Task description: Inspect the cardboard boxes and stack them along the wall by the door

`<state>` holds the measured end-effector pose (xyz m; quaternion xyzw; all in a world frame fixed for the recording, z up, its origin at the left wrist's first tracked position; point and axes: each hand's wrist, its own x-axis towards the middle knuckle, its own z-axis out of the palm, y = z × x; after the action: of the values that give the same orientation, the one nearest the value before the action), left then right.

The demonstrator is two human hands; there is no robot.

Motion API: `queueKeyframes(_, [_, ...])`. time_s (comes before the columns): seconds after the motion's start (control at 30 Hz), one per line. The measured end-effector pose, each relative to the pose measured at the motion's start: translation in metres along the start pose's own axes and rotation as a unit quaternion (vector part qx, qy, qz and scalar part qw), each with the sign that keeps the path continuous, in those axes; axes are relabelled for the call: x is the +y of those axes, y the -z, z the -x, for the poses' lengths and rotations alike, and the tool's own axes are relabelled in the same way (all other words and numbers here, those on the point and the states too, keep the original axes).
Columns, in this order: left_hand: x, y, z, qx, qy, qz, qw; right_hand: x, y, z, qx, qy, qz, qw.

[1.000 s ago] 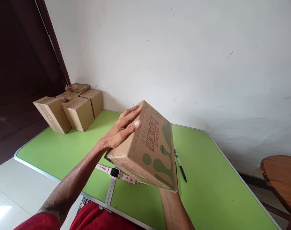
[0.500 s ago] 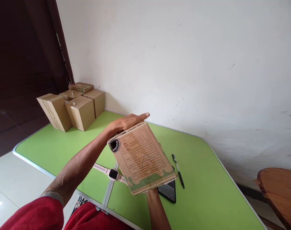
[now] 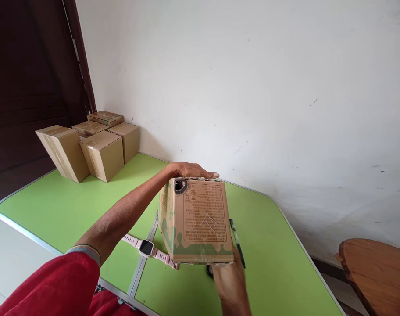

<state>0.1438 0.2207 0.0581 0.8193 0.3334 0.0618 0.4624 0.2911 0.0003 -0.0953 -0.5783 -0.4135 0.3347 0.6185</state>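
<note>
Evidently the box (image 3: 203,215) is held between my two hands, above the table (image 3: 269,228): my left hand (image 3: 191,170) lies flat across its top, fingers stretched out, and my right hand (image 3: 229,278) bears it from below, its fingers hidden, so I cannot tell how they are set. Cardboard like this should be stiff across its faces, crushable at the edges, a little slick; its weight I can't judge. Top and bottom look sound places to hold, clear of the rough hole just below my left wrist. A watch (image 3: 146,248) lies left of my right hand, a pen (image 3: 237,243) just right of it; other boxes (image 3: 111,157) stand well left of my left hand.
</note>
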Motion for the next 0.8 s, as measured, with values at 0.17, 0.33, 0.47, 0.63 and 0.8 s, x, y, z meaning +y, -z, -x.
queueKeyframes(0.17, [0.0,-0.007,-0.012,0.018,-0.007,0.009,1.0,-0.056,0.01,0.01,0.017,-0.067,-0.064,0.996])
queueKeyframes(0.33, [0.002,-0.009,0.011,0.162,-0.053,0.061,0.983,-0.077,-0.014,0.012,0.049,-0.07,0.191,0.978])
queueKeyframes(0.47, [-0.009,-0.039,0.077,0.325,-0.109,0.101,0.934,-0.075,-0.021,0.017,0.055,-0.064,0.199,0.976])
queueKeyframes(0.63, [-0.021,-0.107,0.131,0.407,-0.164,0.125,0.89,-0.076,-0.021,0.028,0.053,-0.068,0.226,0.97])
queueKeyframes(0.8, [-0.015,-0.128,0.125,0.422,-0.143,0.138,0.885,-0.089,-0.026,0.03,0.102,-0.01,0.245,0.964])
